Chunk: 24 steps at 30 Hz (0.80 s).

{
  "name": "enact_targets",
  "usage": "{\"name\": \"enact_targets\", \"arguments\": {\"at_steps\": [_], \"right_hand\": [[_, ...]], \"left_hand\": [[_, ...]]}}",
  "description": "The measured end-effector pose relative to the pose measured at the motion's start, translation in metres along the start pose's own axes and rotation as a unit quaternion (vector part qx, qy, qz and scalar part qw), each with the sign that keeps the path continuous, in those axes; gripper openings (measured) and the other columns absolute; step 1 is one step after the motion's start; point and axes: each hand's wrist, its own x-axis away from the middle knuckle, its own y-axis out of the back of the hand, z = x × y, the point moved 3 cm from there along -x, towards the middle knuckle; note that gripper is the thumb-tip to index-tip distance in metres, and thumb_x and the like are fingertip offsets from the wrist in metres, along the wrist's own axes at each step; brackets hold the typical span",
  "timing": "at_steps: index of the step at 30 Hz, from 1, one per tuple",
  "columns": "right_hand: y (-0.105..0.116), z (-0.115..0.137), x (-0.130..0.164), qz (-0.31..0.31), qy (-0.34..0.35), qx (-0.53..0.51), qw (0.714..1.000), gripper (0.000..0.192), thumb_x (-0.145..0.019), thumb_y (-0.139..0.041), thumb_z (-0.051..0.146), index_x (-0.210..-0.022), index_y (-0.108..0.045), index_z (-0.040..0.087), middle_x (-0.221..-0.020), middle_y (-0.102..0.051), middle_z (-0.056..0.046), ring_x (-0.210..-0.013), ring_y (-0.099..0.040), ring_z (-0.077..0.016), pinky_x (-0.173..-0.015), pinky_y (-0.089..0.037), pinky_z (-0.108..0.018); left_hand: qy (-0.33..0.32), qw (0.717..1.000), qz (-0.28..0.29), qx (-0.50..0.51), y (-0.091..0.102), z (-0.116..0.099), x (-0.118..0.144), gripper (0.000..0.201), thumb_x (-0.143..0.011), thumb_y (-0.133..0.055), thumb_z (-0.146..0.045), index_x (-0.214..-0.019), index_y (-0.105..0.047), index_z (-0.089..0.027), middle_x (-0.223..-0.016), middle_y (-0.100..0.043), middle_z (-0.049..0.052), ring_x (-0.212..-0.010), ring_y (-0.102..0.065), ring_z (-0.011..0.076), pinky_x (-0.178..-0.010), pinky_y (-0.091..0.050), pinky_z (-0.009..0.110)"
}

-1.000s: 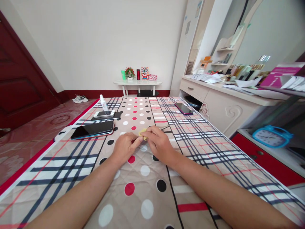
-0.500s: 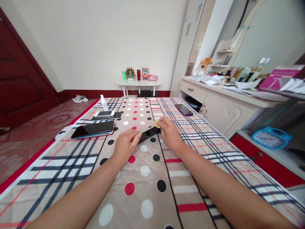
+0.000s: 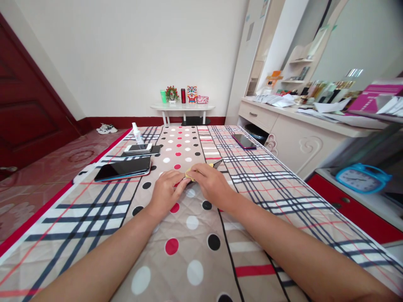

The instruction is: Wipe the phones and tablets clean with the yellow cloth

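My left hand [image 3: 166, 188] pinches the near left end of a dark, glossy phone [image 3: 218, 163], thumb and fingers closed on it. Bunched in the fingers of my right hand [image 3: 212, 182] is a small yellow cloth [image 3: 189, 175], pressed along the phone's edge close to my left fingertips. Most of the phone is hidden behind my right hand; only its far right corner sticks out. Both hands are above the dotted middle strip of the quilted bedspread [image 3: 182, 277].
To the left lie stacked dark phones [image 3: 122, 169], a white phone [image 3: 138, 147] on a black flat device [image 3: 155, 151], and an upright spray bottle [image 3: 137, 134]. Another phone [image 3: 244, 141] lies at the right. A dresser [image 3: 302, 138] and blue clock [image 3: 362, 178] stand beyond the right edge.
My right hand has slid left with the yellow cloth along the phone, from its far end up to my left fingers. The left hand has barely moved.
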Motion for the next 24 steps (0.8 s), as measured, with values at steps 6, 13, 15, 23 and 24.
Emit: {"name": "enact_targets", "arguments": {"at_steps": [6, 13, 15, 23, 24], "right_hand": [[0.011, -0.051, 0.011, -0.036, -0.070, 0.015, 0.997, 0.039, -0.084, -0.040, 0.001, -0.109, -0.064, 0.020, -0.108, -0.062, -0.009, -0.100, -0.055, -0.0200, -0.086, -0.045, -0.033], [0.016, -0.103, 0.027, -0.111, -0.200, -0.065, 0.971, 0.040, -0.076, -0.039, 0.002, -0.097, -0.070, 0.017, -0.096, -0.064, -0.008, -0.092, -0.059, -0.0200, -0.082, -0.045, -0.032], [0.010, -0.114, 0.033, -0.099, -0.272, -0.129, 0.948, 0.032, -0.074, -0.042, 0.007, -0.086, -0.070, 0.016, -0.085, -0.065, -0.006, -0.084, -0.060, -0.0200, -0.078, -0.045, -0.032], [-0.008, -0.117, 0.036, -0.081, -0.377, -0.375, 0.843, 0.023, -0.075, -0.061, 0.034, -0.087, -0.068, 0.016, -0.074, -0.064, -0.001, -0.064, -0.055, -0.0148, -0.059, -0.042, -0.026], [-0.001, -0.115, 0.031, -0.105, -0.365, -0.362, 0.851, 0.023, -0.075, -0.062, 0.034, -0.087, -0.069, 0.016, -0.078, -0.066, -0.002, -0.067, -0.057, -0.0156, -0.062, -0.044, -0.027]], "left_hand": [[0.035, 0.999, -0.025, 0.022, 0.000, 0.003, -0.002, 0.024, -0.093, -0.052, -0.031, -0.094, -0.072, -0.018, -0.085, -0.072, 0.006, -0.081, -0.063, 0.0203, -0.076, -0.046, 0.032], [0.048, 0.997, -0.032, 0.047, 0.000, 0.005, -0.003, 0.024, -0.093, -0.052, -0.031, -0.088, -0.072, -0.018, -0.082, -0.071, 0.005, -0.078, -0.062, 0.0197, -0.075, -0.047, 0.032], [0.051, 0.997, -0.038, 0.054, 0.000, 0.006, -0.002, 0.024, -0.093, -0.052, -0.031, -0.088, -0.071, -0.018, -0.082, -0.071, 0.004, -0.078, -0.063, 0.0194, -0.075, -0.047, 0.031], [0.082, 0.991, -0.045, 0.096, -0.001, 0.013, 0.000, 0.025, -0.093, -0.052, -0.033, -0.090, -0.072, -0.018, -0.086, -0.073, 0.006, -0.082, -0.065, 0.0200, -0.077, -0.048, 0.031], [0.083, 0.990, -0.048, 0.102, -0.002, 0.014, 0.000, 0.025, -0.093, -0.052, -0.033, -0.092, -0.072, -0.018, -0.088, -0.073, 0.006, -0.083, -0.065, 0.0202, -0.078, -0.049, 0.031]]}}
